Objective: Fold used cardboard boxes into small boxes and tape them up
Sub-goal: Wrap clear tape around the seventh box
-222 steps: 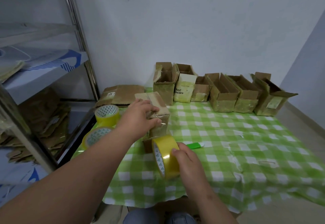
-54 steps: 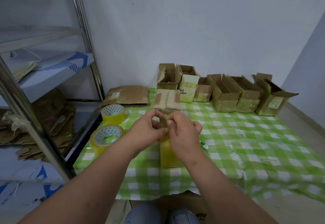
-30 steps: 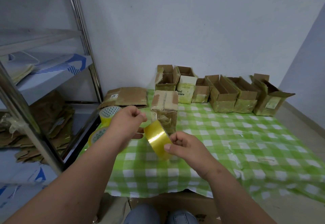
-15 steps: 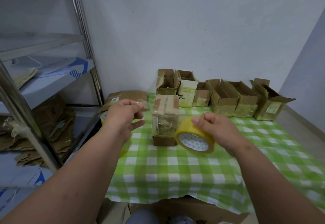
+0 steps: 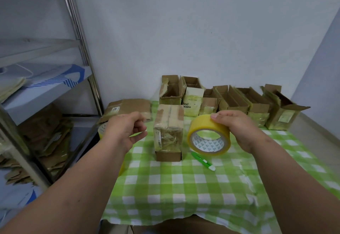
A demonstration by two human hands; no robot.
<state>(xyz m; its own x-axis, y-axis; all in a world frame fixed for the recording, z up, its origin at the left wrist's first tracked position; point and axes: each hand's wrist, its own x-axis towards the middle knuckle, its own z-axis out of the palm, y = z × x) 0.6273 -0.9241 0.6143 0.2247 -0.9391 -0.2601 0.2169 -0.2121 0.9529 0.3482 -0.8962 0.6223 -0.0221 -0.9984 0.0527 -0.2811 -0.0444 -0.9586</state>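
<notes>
A small upright cardboard box (image 5: 169, 132) is standing on the bench (image 5: 184, 187), which is wearing a thin, wrinkled cloth of green and white checks. The box is a tall brown block; its top flaps are lying shut, and glossy, crinkled clear tape is wrapping its front face above a bare band of cardboard at the foot.

The right hand (image 5: 237, 129) is holding a roll of yellow tape (image 5: 208, 135) in the air just right of the box, fingers (image 5: 220, 116) curling over the smooth outer band, the white printed core facing the camera. The left hand (image 5: 125, 129) is hovering just left of the box, not touching it, with thumb and forefinger pinching together; whether a clear tape end is sitting between them I cannot tell.

A slim green and white cutter (image 5: 202, 161) is lying on the cloth beneath the roll. Along the wall, a row of open-topped cardboard boxes (image 5: 233, 101) is standing side by side, several filmed with shiny tape. A flattened brown carton (image 5: 127, 107) is lying at the far left corner, and another yellow tape roll (image 5: 103, 129) is peeking out behind the left wrist. A metal shelf rack (image 5: 81, 53) on the left is holding flattened cardboard (image 5: 46, 136).
</notes>
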